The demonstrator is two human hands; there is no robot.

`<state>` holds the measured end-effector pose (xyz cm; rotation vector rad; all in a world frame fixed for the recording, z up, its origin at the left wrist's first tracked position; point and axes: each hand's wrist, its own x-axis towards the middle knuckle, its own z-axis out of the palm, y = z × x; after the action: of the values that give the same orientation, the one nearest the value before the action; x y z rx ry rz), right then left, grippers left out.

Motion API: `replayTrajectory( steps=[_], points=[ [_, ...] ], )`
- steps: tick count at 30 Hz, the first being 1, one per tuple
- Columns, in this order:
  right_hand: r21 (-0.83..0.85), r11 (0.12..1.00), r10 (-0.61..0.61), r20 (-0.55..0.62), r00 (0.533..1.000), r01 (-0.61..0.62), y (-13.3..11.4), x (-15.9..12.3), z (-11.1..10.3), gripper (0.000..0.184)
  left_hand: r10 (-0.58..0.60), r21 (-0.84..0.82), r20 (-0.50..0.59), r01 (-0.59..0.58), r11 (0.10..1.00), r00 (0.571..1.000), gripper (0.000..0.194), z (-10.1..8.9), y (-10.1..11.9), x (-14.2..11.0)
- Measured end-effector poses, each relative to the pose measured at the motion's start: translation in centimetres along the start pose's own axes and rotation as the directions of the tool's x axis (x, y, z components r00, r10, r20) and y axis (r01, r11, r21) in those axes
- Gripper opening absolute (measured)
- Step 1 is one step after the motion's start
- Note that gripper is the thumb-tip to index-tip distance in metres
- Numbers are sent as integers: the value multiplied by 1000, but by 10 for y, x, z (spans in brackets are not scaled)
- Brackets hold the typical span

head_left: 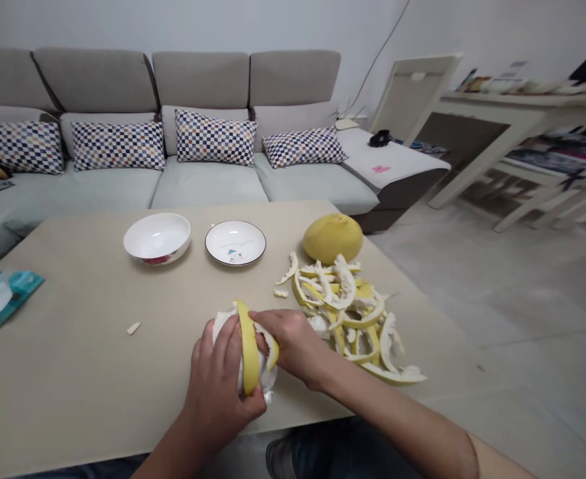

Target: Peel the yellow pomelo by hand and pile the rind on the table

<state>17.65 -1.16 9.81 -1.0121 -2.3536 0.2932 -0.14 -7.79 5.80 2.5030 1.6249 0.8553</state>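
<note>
A partly peeled pomelo (249,352) is held near the front edge of the table, with white pith bare on much of it and a yellow band of rind still on. My left hand (220,372) wraps round its left side, fingers over the top and thumb low at the front. My right hand (289,339) grips a strip of pomelo peel (271,347) at the right side, its fingertips partly hidden behind the strip. To the right lies a heap of yellow and white peel strips (367,332). Behind that heap rests a whole yellow pomelo (332,238).
A white bowl (157,236) and a shallow plate (235,243) stand towards the back of the table (73,386). At the left edge lies a teal tissue pack (8,297). A small pith scrap (134,328) sits nearby. A grey sofa (203,179) stands beyond.
</note>
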Motion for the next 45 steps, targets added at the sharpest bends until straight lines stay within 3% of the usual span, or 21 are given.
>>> replayTrajectory(
  steps=[2, 5, 8, 13, 18, 23, 28, 31, 34, 36, 40, 45],
  points=[
    [99, 995, 37, -63, 997, -31, 2, 5, 6, 24, -4, -9, 21, 4, 1000, 1000, 87, 0, -2, 2],
    [227, 959, 199, -121, 973, -168, 4, 12, 8, 22, -10, -5, 35, 10, 1000, 999, 86, -1, -5, 3],
    [287, 913, 320, -65, 945, -290, 5, 15, 0, 21, 1, -9, 20, -1, 1000, 1000, 85, -3, -7, -1],
    [284, 929, 206, 139, 969, -238, -1, 8, -19, 33, 23, -55, -5, -23, 998, 1000, 84, -6, -6, -12],
    [153, 967, 176, 174, 969, -203, -3, 4, -22, 43, 86, 3, -84, -86, 996, 993, 80, -2, 3, -17],
    [198, 963, 136, 222, 965, -182, 3, 6, -17, 43, 108, 29, -72, -106, 994, 992, 86, 0, 6, -15],
    [312, 919, 229, 75, 970, -241, 9, 7, 5, 32, 88, 20, -59, -87, 996, 994, 86, 2, 3, -13],
    [404, 858, 353, -12, 936, -318, 14, 9, 16, 26, 92, 7, -38, -92, 996, 995, 87, 1, 1, -12],
    [447, 816, 421, -25, 907, -367, 21, 13, 14, 26, 89, -16, -33, -90, 996, 995, 88, 0, -2, -13],
    [463, 814, 384, 26, 923, -352, 24, 15, 5, 24, 87, -33, -37, -88, 996, 995, 89, -1, -4, -15],
    [525, 818, 161, 179, 971, -232, 27, 13, -10, 36, 134, -42, -75, -137, 990, 988, 90, 0, -3, -21],
    [482, 868, 55, 152, 987, -123, 25, 11, -5, 34, 149, -28, -132, -154, 988, 980, 90, 3, 5, -26]
  ],
)
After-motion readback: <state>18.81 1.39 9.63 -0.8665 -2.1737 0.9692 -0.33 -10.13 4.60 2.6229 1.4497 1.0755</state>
